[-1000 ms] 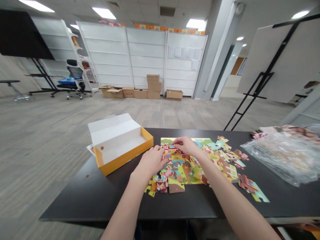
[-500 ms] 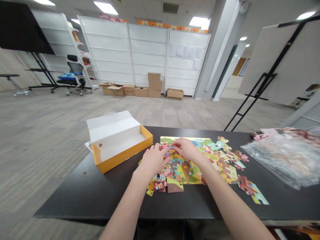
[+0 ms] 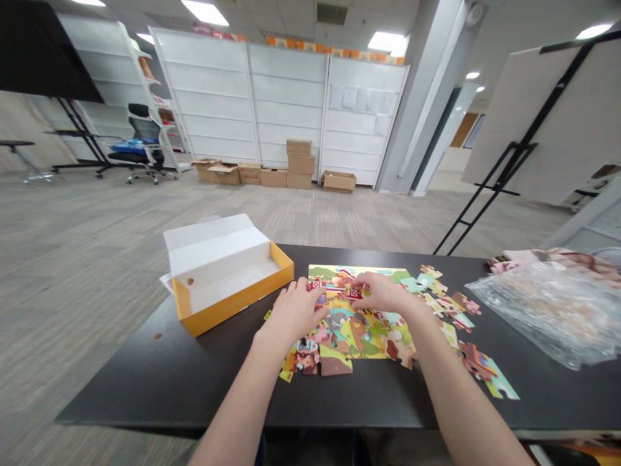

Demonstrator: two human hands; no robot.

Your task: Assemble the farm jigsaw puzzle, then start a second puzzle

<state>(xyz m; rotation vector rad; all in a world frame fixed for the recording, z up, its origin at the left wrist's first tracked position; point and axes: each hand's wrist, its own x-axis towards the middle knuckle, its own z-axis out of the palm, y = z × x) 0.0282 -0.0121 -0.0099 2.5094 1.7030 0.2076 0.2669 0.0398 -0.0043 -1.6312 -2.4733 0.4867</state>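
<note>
A colourful jigsaw puzzle with farm pictures lies partly assembled on its board on the black table. My left hand is at the puzzle's upper left, its fingers closed around a red-and-white barn puzzle piece. My right hand is over the upper middle, with thumb and fingers around another red barn puzzle piece. Fingers partly cover both pieces, so whether they are lifted off the board I cannot tell. Several loose pieces lie along the lower left edge, and more pieces lie at the right.
An open yellow box with a white lid stands at the left of the black table. Clear plastic bags and pinkish cloth lie at the right. Beyond the table are cardboard boxes, white shelving and a whiteboard stand.
My right hand has shifted right, and the red barn piece between its fingers now shows more fully. My left hand stays nearly in place. The view has moved slightly.
</note>
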